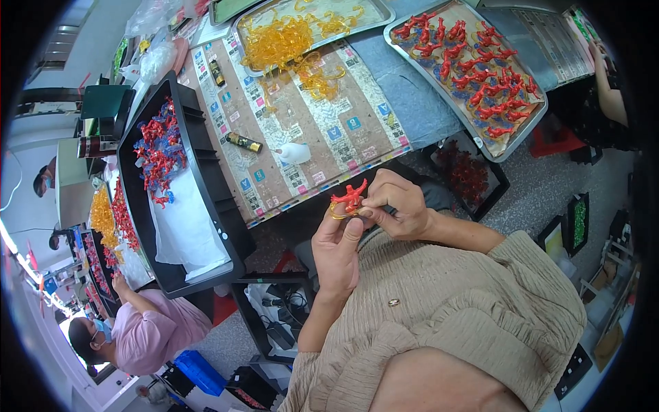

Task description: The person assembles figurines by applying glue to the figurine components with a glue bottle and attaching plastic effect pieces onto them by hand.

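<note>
In front of my chest I hold a small red plastic figure (351, 196) with its arms spread. A clear yellow curved plastic piece (336, 211) sits at its lower end, partly hidden by my fingers. My left hand (335, 257) is closed around the lower part, thumb and fingers pinching from below. From the right, the thumb and bent fingers of my right hand (399, 206) pinch the figure's lower side. Whether the two parts are joined cannot be made out.
A metal tray of yellow pieces (319, 49) stands at the back of the paper-covered table (322, 144), beside a tray of red figures (539, 113). A white bottle (294, 152) lies nearer. Left stands a black bin (226, 237); a co-worker in pink (154, 326) sits beyond.
</note>
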`<state>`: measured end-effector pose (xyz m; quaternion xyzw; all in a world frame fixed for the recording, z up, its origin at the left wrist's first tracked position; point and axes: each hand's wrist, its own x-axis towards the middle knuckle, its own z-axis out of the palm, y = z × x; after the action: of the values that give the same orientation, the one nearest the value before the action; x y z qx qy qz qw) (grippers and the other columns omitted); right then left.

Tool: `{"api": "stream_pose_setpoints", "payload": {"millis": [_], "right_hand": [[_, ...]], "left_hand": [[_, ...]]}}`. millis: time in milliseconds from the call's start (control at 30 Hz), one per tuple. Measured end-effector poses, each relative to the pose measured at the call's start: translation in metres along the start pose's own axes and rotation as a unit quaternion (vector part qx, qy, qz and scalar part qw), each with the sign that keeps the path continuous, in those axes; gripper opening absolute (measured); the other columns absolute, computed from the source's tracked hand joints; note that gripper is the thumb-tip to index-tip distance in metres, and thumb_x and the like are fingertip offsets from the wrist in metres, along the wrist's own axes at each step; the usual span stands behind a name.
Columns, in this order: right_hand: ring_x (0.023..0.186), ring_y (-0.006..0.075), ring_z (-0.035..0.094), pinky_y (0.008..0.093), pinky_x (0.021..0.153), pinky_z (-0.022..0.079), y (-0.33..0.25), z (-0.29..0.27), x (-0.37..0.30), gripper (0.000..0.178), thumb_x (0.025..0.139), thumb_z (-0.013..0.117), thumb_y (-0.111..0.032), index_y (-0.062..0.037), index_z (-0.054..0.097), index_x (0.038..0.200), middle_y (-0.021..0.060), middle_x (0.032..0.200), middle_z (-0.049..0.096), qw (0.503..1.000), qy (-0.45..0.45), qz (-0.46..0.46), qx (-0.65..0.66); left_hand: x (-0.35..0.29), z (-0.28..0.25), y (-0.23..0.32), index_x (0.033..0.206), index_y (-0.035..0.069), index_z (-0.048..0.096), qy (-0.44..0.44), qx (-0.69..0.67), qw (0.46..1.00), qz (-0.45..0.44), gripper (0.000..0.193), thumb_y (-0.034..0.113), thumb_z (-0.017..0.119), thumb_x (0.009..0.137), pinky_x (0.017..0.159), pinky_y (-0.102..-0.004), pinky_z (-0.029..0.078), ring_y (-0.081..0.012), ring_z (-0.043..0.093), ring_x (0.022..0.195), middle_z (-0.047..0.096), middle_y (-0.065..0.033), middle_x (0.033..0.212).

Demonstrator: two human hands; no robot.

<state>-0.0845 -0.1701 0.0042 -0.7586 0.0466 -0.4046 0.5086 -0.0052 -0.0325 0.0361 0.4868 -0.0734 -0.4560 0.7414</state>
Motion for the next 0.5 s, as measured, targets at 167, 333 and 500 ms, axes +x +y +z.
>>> {"api": "stream_pose_setpoints", "payload": {"millis": [167,333,500], "right_hand": [[0.067,0.0233,0.053,0.0319,0.057,0.043,-0.001,-0.005,0.003,0.016,0.074,0.072,0.002,-0.0011,0.058,0.080,0.0099,0.076,0.053,0.999,-0.029,0.023,0.023],[0.068,0.0230,0.053,0.0319,0.058,0.043,0.003,-0.009,0.002,0.015,0.074,0.071,0.003,-0.0015,0.058,0.080,0.0093,0.076,0.053,0.998,-0.050,0.019,0.045],[0.068,0.0229,0.053,0.0317,0.058,0.043,0.004,-0.012,-0.005,0.015,0.074,0.070,0.004,-0.0020,0.058,0.080,0.0088,0.077,0.053,0.998,-0.030,0.004,0.052]], "left_hand": [[0.001,-0.001,-0.002,0.123,0.000,0.054,0.000,0.013,1.000,0.004,0.033,0.009,0.062,0.092,0.092,-0.0320,0.049,-0.0152,0.059,0.101,0.061,-0.0081,0.115],[0.000,-0.001,-0.005,0.123,0.000,0.055,-0.007,0.020,1.000,0.009,0.033,0.009,0.062,0.092,0.093,-0.0327,0.049,-0.0157,0.059,0.102,0.061,-0.0083,0.115],[-0.005,0.006,-0.011,0.123,0.000,0.053,0.006,-0.023,1.000,-0.001,0.034,0.010,0.062,0.092,0.093,-0.0333,0.049,-0.0163,0.059,0.103,0.061,-0.0083,0.114]]}}
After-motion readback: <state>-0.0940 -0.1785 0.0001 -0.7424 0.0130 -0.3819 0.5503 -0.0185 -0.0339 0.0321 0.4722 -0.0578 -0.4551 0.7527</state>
